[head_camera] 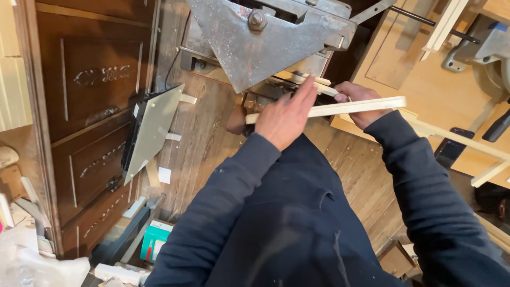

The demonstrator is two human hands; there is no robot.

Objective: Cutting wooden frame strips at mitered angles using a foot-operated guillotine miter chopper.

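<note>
Pale cream wood strip (340, 108), speckled grey machine (265, 37), possibly teal box (155, 239)

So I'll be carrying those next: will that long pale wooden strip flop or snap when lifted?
The wooden strip looks straight across both hands, so probably stiff. It is thin, so likely light and could snap if bent. The left hand and right hand hold it apart, suggesting easy control.

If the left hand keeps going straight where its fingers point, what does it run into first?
Likely the second pale wooden strip lying under the grey metal machine plate. The left hand points up-right toward it, fingers almost touching; depth is unclear.
</note>
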